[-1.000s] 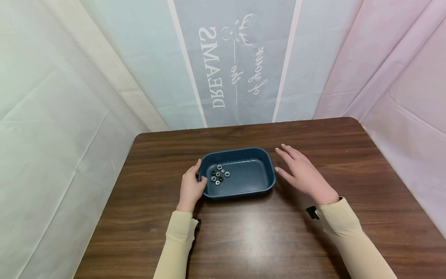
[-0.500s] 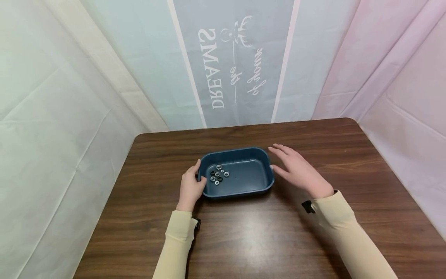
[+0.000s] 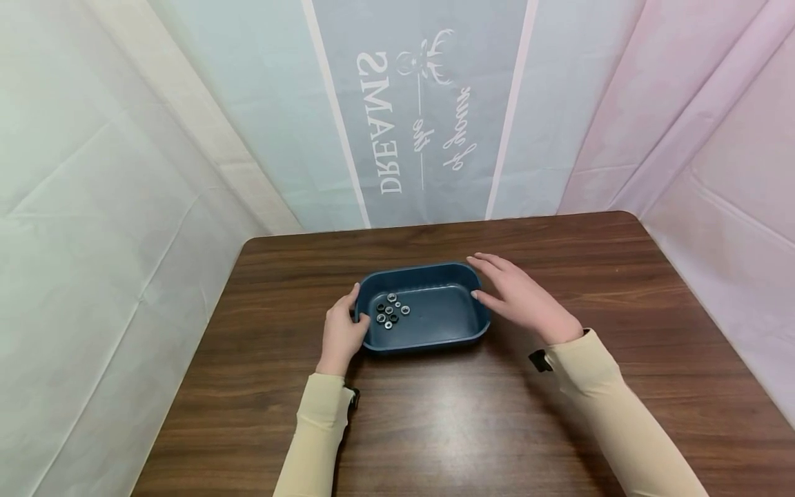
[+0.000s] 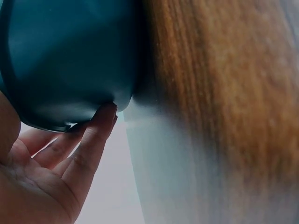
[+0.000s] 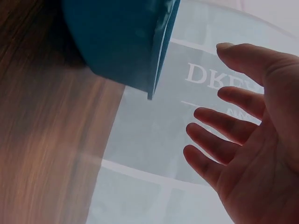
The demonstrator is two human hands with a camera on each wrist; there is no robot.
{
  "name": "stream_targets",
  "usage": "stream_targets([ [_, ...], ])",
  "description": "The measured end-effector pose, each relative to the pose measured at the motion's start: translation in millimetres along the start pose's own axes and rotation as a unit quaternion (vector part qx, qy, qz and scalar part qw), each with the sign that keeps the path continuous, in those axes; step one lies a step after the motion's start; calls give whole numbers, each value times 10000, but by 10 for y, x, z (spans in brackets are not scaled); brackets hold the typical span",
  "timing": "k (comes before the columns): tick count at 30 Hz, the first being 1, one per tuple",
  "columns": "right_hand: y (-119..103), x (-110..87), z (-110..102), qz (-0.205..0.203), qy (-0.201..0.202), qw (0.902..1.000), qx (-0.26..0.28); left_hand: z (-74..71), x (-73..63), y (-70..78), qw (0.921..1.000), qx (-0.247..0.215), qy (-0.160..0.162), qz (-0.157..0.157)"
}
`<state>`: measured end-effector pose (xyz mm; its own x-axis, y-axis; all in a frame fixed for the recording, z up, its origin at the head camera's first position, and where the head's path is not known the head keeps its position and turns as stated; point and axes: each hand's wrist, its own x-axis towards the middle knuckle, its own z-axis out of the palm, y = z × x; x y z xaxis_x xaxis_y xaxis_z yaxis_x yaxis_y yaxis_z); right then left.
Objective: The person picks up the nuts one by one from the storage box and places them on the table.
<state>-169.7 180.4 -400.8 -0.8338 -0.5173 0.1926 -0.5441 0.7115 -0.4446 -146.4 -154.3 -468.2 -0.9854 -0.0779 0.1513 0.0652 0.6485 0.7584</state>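
A dark blue plastic tray [image 3: 444,343] with rounded corners sits on the wooden table. Several small nuts [image 3: 389,310], some silver and some black, lie loose at the left end of its floor. My left hand [image 3: 340,335] grips the tray's left end, the thumb over the rim. From the left wrist view, the fingers [image 4: 96,135] bend against the outside of the tray wall. Over the tray's right end hovers my right hand [image 3: 518,297], its fingers spread and nothing held. The right wrist view shows this hand [image 5: 261,135] apart from the tray wall.
The brown wooden table [image 3: 447,428] extends around the tray on all sides. Behind it hangs a pale cloth backdrop [image 3: 428,117] with mirrored lettering. White cloth walls [image 3: 112,228] close in both sides.
My right hand has moved left, from beside the tray to above its right rim. The left hand keeps its grip, and the tray and nuts stay in place.
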Motion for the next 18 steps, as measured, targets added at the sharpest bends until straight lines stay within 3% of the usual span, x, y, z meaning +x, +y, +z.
stream_targets([
  [18,-117,141,49,-89,-304,9971,692,5,2,2,9998,-46,-18,-171],
])
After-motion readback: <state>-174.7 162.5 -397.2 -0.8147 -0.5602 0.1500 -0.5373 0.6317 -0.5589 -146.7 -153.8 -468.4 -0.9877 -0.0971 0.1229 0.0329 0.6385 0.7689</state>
